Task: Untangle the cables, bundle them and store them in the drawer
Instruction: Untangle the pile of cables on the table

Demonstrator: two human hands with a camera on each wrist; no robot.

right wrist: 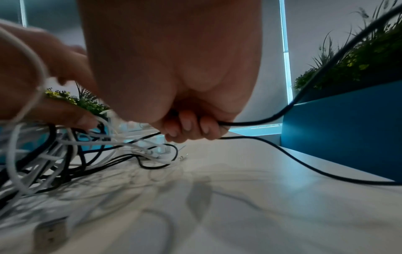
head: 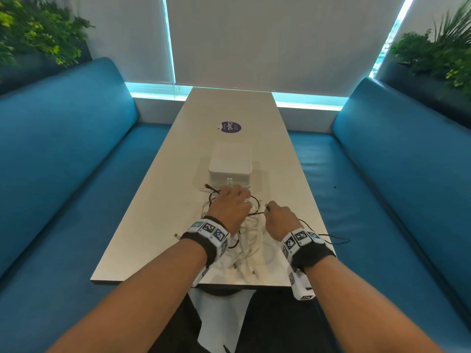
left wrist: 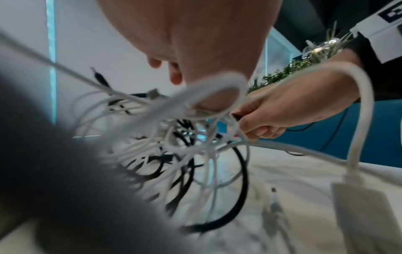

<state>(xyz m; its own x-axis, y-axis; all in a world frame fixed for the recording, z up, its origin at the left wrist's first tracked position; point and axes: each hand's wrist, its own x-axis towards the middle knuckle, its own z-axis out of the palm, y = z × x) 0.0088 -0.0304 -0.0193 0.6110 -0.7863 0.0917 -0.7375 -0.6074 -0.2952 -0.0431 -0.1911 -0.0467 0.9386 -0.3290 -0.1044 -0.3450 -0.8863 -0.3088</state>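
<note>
A tangle of white and black cables (head: 248,240) lies on the near end of the white table (head: 163,200), in front of a small white drawer box (head: 230,161). My left hand (head: 237,197) sits on top of the tangle with its fingers curled into the white cables (left wrist: 165,147). To its right, my right hand (head: 274,211) grips a thin black cable (right wrist: 261,122) in a fist, the plug end poking out above the thumb. That black cable trails off the table's right edge (head: 336,242). A white adapter (left wrist: 365,206) hangs on one white lead.
Blue padded benches run along both sides of the table, left (head: 63,161) and right (head: 395,174). A round purple sticker (head: 230,127) lies beyond the drawer box. Planters with green plants (head: 38,34) stand behind the benches. The drawer box front looks closed.
</note>
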